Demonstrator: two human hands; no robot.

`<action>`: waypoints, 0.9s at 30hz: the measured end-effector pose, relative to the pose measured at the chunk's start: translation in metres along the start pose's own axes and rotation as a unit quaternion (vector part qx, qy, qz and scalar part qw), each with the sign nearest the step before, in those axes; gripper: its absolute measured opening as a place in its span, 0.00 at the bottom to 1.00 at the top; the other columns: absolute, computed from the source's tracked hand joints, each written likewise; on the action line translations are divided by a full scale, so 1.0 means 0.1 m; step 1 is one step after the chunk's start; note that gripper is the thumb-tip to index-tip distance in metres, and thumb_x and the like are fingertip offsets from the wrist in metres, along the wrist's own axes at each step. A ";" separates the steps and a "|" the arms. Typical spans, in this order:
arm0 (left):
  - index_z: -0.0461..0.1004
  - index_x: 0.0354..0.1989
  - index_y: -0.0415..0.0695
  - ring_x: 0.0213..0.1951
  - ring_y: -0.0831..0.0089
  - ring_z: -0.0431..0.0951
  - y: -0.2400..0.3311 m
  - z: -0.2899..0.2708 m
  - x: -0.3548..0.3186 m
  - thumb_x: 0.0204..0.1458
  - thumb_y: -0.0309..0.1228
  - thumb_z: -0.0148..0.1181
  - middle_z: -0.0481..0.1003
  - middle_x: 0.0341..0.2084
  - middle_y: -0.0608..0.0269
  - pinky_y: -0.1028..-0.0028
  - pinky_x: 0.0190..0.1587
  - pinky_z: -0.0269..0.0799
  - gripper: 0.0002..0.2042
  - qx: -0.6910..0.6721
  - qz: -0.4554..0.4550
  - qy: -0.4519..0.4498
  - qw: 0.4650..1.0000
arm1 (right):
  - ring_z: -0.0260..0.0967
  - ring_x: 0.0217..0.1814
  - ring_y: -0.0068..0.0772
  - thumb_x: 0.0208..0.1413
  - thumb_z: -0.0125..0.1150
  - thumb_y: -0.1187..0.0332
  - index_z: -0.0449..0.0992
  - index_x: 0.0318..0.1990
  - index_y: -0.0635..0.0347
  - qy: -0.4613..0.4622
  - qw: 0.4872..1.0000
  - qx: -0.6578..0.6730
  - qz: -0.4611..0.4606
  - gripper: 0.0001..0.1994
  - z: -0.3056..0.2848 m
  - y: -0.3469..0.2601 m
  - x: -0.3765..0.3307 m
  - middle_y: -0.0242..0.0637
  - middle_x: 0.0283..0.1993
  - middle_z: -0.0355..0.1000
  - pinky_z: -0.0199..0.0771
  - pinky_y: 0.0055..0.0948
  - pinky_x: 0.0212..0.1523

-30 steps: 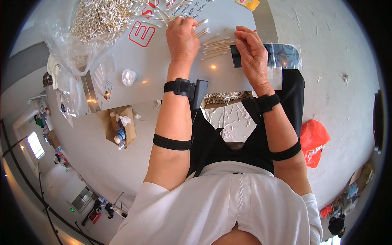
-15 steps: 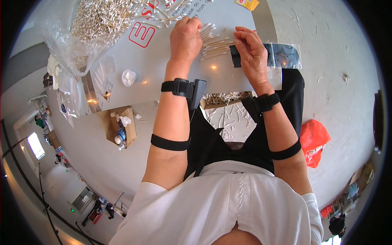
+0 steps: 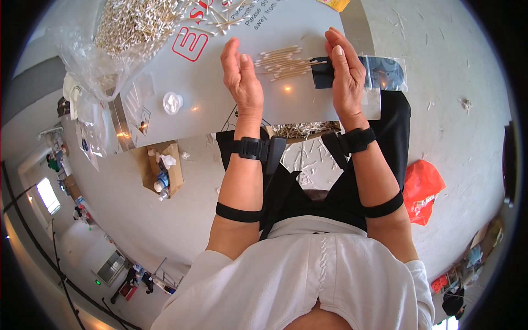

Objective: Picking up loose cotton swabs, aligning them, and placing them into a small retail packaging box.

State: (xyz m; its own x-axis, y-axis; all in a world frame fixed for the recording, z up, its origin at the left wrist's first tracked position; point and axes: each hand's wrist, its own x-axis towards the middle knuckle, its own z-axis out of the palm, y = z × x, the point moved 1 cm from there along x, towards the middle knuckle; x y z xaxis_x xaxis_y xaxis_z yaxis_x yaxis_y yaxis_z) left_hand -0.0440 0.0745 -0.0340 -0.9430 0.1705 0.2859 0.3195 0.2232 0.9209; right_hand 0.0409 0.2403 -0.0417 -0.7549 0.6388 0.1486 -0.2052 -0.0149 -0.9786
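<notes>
A loose bundle of cotton swabs (image 3: 286,63) lies on the grey tabletop (image 3: 209,99), the sticks roughly side by side. My left hand (image 3: 243,80) is upright at the bundle's left end, fingers stretched out and holding nothing. On the other side my right hand (image 3: 347,74) has its fingers extended and its palm turned toward the swabs, also with nothing in it. A dark flat packet (image 3: 322,77) sits beneath the swabs' right ends, next to my right hand. A large heap of cotton swabs (image 3: 135,27) fills a clear plastic bag at the far left.
A small white cup (image 3: 172,103) stands left on the table. Stray swabs (image 3: 223,22) lie near the heap. A clear-wrapped dark package (image 3: 385,73) overhangs the right edge. Below are a box of swabs (image 3: 302,130), a cardboard box (image 3: 165,176) and a red bag (image 3: 422,192).
My left hand has moved back toward me and left of the swabs, its fingers opening out. The swabs now lie more parallel. My right hand has shifted slightly right and straightened.
</notes>
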 end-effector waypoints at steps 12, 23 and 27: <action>0.67 0.58 0.35 0.62 0.62 0.65 0.09 0.26 -0.17 0.60 0.31 0.51 0.68 0.58 0.52 0.62 0.67 0.56 0.19 -0.140 -0.066 0.040 0.987 | 0.67 0.62 0.38 0.65 0.54 0.64 0.73 0.54 0.64 -0.003 1.000 0.006 0.003 0.16 0.19 0.04 -0.03 0.43 0.62 0.68 0.65 0.30 0.61; 0.78 0.28 0.48 0.48 0.63 0.66 0.21 -0.16 -0.05 0.38 0.19 0.65 0.71 0.37 0.69 0.65 0.53 0.62 0.09 0.316 0.157 -0.150 0.924 | 0.72 0.46 0.41 0.42 0.66 0.77 0.80 0.35 0.59 -0.144 0.943 -0.288 -0.089 0.10 -0.10 -0.17 0.00 0.36 0.45 0.71 0.75 0.33 0.46; 0.76 0.24 0.49 0.49 0.61 0.66 0.19 -0.19 -0.12 0.36 0.21 0.67 0.71 0.36 0.71 0.61 0.50 0.60 0.08 0.314 0.155 -0.157 0.923 | 0.71 0.41 0.39 0.40 0.67 0.75 0.79 0.31 0.57 -0.160 0.909 -0.351 -0.156 0.08 -0.06 -0.15 0.03 0.34 0.39 0.69 0.74 0.34 0.41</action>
State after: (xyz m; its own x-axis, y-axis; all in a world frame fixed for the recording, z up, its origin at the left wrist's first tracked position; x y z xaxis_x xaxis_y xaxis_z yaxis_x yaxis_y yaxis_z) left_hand -0.0280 0.0584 -0.0148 -0.7550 0.5675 0.3285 0.6537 0.6129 0.4438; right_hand 0.0456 0.2464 -0.0270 -0.8941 0.2692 0.3579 -0.0771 0.6946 -0.7152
